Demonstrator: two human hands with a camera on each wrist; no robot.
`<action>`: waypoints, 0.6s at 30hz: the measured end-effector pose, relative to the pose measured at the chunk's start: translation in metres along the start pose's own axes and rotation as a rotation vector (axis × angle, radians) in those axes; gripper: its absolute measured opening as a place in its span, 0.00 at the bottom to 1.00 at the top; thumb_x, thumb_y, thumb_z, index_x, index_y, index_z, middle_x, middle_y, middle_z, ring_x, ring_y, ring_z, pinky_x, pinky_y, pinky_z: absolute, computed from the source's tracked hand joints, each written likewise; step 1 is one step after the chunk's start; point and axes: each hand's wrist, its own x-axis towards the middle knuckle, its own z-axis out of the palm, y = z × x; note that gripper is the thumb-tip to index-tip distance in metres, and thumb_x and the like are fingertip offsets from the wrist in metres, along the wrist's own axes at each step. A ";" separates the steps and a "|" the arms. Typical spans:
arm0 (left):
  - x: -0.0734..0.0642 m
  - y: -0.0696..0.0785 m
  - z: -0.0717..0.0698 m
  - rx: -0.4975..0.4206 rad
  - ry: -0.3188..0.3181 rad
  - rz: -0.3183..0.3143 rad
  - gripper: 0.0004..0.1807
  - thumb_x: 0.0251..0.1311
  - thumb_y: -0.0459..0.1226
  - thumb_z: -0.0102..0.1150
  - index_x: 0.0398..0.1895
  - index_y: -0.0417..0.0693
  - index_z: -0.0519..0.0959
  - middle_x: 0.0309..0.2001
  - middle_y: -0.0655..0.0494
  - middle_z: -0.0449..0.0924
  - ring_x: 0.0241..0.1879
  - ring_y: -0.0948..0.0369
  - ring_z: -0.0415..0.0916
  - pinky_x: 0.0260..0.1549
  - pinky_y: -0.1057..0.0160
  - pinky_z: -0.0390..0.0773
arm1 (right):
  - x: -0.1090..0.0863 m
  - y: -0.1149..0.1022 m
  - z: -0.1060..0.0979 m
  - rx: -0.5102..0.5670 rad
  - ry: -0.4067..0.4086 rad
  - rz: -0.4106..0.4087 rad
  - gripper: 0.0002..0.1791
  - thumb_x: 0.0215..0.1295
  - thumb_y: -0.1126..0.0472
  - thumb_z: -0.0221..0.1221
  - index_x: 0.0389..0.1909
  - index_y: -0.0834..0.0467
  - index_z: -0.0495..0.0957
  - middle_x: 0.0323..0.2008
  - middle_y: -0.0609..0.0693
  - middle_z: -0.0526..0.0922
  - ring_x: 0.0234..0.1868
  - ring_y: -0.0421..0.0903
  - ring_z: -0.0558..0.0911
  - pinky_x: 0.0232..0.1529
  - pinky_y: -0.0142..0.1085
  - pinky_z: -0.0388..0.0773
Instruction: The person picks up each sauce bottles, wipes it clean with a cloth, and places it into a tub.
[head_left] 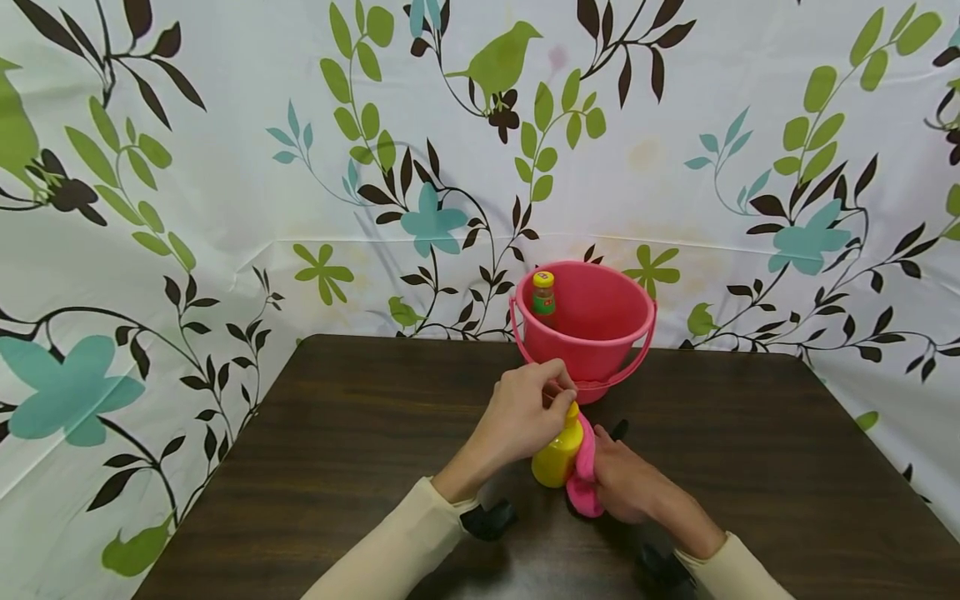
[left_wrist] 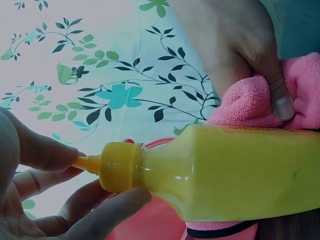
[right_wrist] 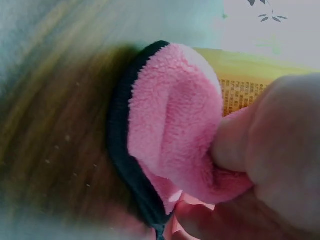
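A yellow squeeze bottle with a ribbed cap and narrow nozzle stands on the dark table in front of the bucket. My left hand pinches the nozzle tip between thumb and finger, its other fingers close around the cap in the left wrist view. On the bottle's right side, my right hand grips a bunched pink fluffy cloth with dark edging. The cloth lies against the bottle's side, with the thumb pressed into its folds. Part of the bottle's printed label shows behind the cloth in the right wrist view.
Behind the hands stands a pink bucket with its handle hanging down in front. A small jar with a yellow lid and green label is inside, by the left wall. The wooden table ends at a leaf-patterned curtain.
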 end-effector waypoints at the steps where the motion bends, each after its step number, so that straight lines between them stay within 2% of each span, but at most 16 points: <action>1: 0.000 0.000 0.000 0.002 -0.001 0.000 0.03 0.69 0.37 0.64 0.36 0.55 0.82 0.41 0.56 0.89 0.40 0.61 0.85 0.39 0.66 0.87 | 0.000 -0.001 -0.001 -0.015 -0.007 0.009 0.37 0.69 0.69 0.58 0.79 0.67 0.62 0.82 0.66 0.60 0.85 0.71 0.49 0.79 0.74 0.46; 4: 0.000 -0.001 0.000 0.005 -0.001 0.003 0.03 0.69 0.36 0.64 0.36 0.55 0.82 0.41 0.56 0.89 0.40 0.61 0.85 0.39 0.67 0.86 | 0.000 0.001 -0.003 -0.027 -0.011 -0.015 0.37 0.68 0.69 0.58 0.79 0.67 0.62 0.82 0.67 0.60 0.85 0.72 0.48 0.79 0.74 0.45; 6: 0.001 -0.001 0.000 0.006 0.000 0.015 0.03 0.69 0.36 0.64 0.36 0.55 0.82 0.41 0.56 0.89 0.40 0.60 0.85 0.39 0.67 0.86 | 0.000 0.004 -0.005 0.022 -0.007 -0.055 0.36 0.72 0.65 0.59 0.79 0.67 0.63 0.81 0.69 0.60 0.84 0.75 0.48 0.78 0.75 0.46; 9: 0.001 0.000 0.000 0.012 -0.001 0.039 0.03 0.69 0.36 0.64 0.36 0.54 0.82 0.41 0.55 0.89 0.40 0.60 0.86 0.39 0.68 0.86 | -0.001 0.010 -0.008 0.163 -0.019 -0.119 0.35 0.78 0.56 0.59 0.79 0.65 0.62 0.77 0.66 0.67 0.79 0.72 0.61 0.76 0.73 0.55; 11: 0.001 0.000 0.000 0.018 -0.001 0.056 0.02 0.69 0.36 0.64 0.37 0.54 0.82 0.41 0.55 0.89 0.40 0.60 0.86 0.39 0.69 0.85 | -0.003 0.012 -0.010 0.279 -0.048 -0.134 0.37 0.79 0.51 0.58 0.80 0.63 0.58 0.72 0.62 0.71 0.73 0.65 0.70 0.75 0.70 0.63; 13: 0.001 -0.001 0.000 0.021 -0.001 0.062 0.02 0.69 0.36 0.64 0.37 0.53 0.82 0.41 0.55 0.89 0.40 0.60 0.86 0.38 0.70 0.85 | -0.004 0.012 -0.011 0.376 -0.079 -0.127 0.39 0.81 0.48 0.55 0.82 0.60 0.53 0.69 0.57 0.73 0.68 0.57 0.74 0.73 0.67 0.69; 15: 0.001 -0.001 0.000 0.021 0.001 0.061 0.02 0.69 0.36 0.64 0.37 0.53 0.82 0.41 0.55 0.90 0.40 0.60 0.86 0.37 0.70 0.84 | -0.004 0.011 -0.011 0.452 -0.092 -0.122 0.40 0.82 0.47 0.53 0.84 0.59 0.49 0.69 0.57 0.73 0.68 0.55 0.73 0.74 0.66 0.69; 18: 0.001 -0.002 0.000 0.019 0.000 0.055 0.01 0.68 0.36 0.64 0.37 0.52 0.82 0.42 0.54 0.90 0.40 0.60 0.86 0.36 0.70 0.84 | -0.004 0.007 -0.010 0.542 -0.063 -0.124 0.42 0.84 0.46 0.49 0.87 0.54 0.41 0.79 0.54 0.63 0.75 0.56 0.66 0.79 0.66 0.61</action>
